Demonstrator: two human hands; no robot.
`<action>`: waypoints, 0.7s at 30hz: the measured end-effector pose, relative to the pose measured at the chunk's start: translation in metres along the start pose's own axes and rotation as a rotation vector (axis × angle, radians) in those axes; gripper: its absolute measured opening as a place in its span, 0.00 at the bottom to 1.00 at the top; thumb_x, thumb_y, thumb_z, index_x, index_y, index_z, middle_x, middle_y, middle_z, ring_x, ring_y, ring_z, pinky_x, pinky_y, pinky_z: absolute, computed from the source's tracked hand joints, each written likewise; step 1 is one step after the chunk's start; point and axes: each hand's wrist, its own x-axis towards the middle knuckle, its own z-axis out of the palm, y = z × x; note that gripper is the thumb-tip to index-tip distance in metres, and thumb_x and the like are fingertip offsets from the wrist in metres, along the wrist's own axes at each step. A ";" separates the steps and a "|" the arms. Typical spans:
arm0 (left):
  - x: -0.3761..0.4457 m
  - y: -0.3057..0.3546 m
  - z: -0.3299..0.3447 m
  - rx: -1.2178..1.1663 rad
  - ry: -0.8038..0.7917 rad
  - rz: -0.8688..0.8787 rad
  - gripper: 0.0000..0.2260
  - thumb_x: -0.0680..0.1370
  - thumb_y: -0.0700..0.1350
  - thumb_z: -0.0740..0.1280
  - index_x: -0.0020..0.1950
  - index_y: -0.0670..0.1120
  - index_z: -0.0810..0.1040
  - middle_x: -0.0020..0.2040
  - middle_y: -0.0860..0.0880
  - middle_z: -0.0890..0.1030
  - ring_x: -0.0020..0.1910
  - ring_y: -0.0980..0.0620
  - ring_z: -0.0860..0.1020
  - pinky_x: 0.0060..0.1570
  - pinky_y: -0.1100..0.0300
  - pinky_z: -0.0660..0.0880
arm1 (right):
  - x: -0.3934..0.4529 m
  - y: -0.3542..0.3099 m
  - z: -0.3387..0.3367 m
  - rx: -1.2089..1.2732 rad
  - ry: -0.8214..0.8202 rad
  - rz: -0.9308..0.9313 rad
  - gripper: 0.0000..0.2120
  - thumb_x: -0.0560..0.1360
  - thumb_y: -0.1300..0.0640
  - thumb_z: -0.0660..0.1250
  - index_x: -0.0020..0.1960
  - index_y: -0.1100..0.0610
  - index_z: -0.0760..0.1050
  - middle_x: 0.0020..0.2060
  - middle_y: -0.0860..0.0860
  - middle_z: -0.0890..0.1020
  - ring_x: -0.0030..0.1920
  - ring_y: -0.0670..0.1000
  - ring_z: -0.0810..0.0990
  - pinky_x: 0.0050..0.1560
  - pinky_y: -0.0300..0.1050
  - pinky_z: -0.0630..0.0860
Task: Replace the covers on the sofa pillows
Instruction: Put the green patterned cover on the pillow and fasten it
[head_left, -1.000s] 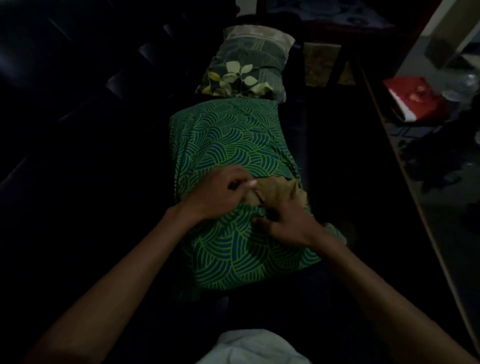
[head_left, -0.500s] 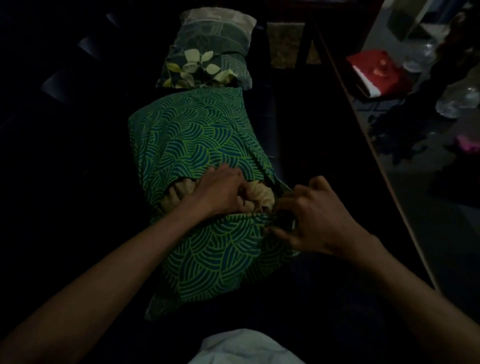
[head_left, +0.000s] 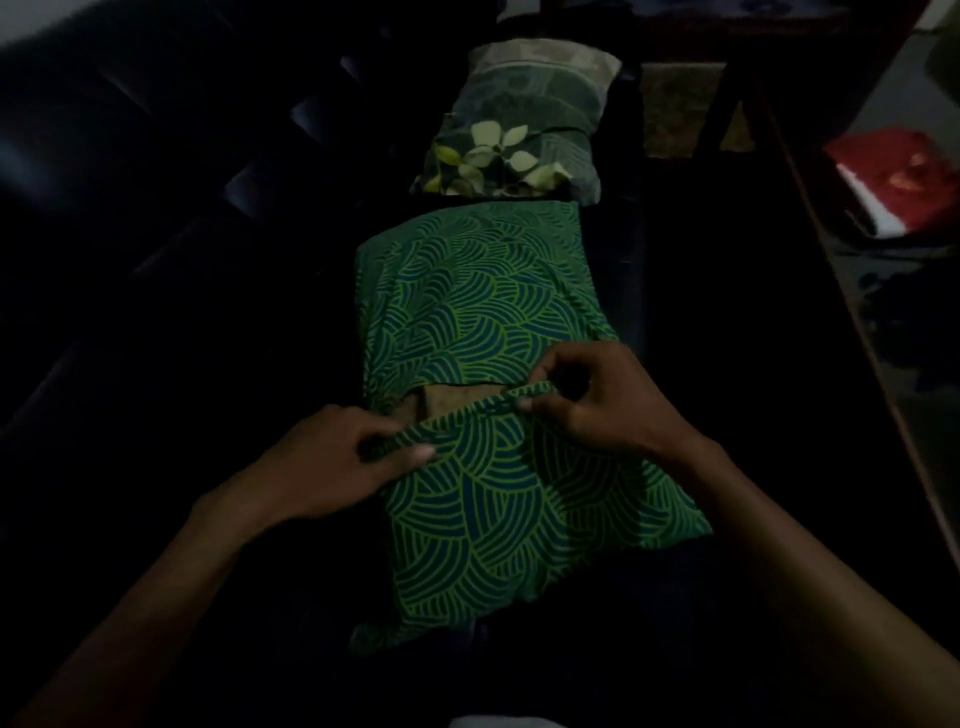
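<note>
A green cover with a wavy line pattern (head_left: 483, 322) lies on the dark sofa, wrapped round a pillow. A slit runs across its middle, and the tan pillow (head_left: 457, 402) shows through the gap. My left hand (head_left: 332, 467) pinches the near flap's hem at its left end. My right hand (head_left: 597, 400) pinches the same hem at its right end. The near flap (head_left: 498, 499) spreads toward me. Beyond the green cover lies a second pillow with a grey leaf print (head_left: 519, 124).
The dark sofa back (head_left: 130, 182) rises on the left. A wooden edge (head_left: 852, 312) runs along the right, and past it on the floor lie a red object (head_left: 898, 182) and dark clutter. The room is very dim.
My left hand has come off the pillow in the opening and now pinches the near hem. My right hand has moved in onto the same hem. The view has shifted, and less tan pillow shows.
</note>
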 end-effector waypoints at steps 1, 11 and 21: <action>-0.008 -0.014 -0.005 0.037 0.068 -0.037 0.11 0.75 0.70 0.62 0.41 0.69 0.80 0.41 0.66 0.83 0.41 0.69 0.80 0.44 0.63 0.76 | 0.004 0.002 0.007 0.018 -0.030 0.008 0.11 0.69 0.43 0.78 0.41 0.49 0.82 0.32 0.51 0.83 0.35 0.55 0.81 0.36 0.54 0.78; 0.067 -0.052 0.046 -0.031 0.401 0.080 0.19 0.80 0.57 0.61 0.50 0.45 0.85 0.51 0.52 0.85 0.51 0.56 0.81 0.54 0.54 0.77 | -0.040 0.057 0.032 -0.373 0.022 -0.055 0.15 0.77 0.35 0.63 0.49 0.46 0.75 0.36 0.43 0.79 0.38 0.46 0.79 0.35 0.43 0.67; 0.049 -0.039 0.029 -0.044 0.523 0.191 0.12 0.82 0.52 0.61 0.49 0.46 0.79 0.44 0.53 0.81 0.43 0.54 0.80 0.44 0.53 0.75 | 0.006 0.020 -0.008 0.097 0.029 0.067 0.15 0.77 0.49 0.74 0.36 0.56 0.77 0.28 0.45 0.76 0.30 0.43 0.72 0.32 0.41 0.68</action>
